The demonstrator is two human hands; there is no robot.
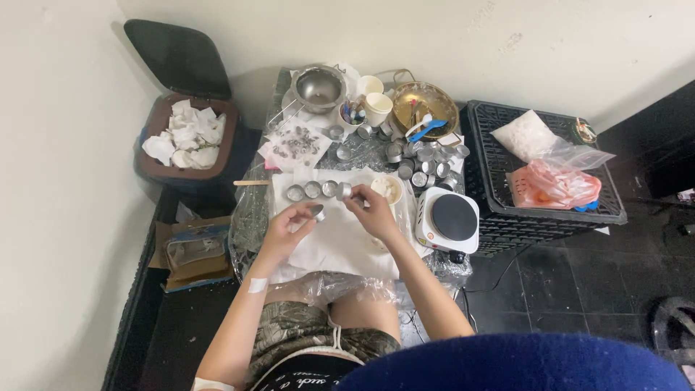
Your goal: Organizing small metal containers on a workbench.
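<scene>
A bin (184,137) of crumpled paper stands far left. Over the tabletop's white sheet (340,246), the left hand (289,226) pinches a small metal cup (318,212) in its grip. The right hand (373,210) closes its grip on the last cup (344,190) of a row. A hotplate (450,219) sits right.

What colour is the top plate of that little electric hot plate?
Black, set in a white body: hot plate, head view.

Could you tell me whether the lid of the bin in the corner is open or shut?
Open: the bin has its dark lid tipped back, showing crumpled white paper inside.
</scene>
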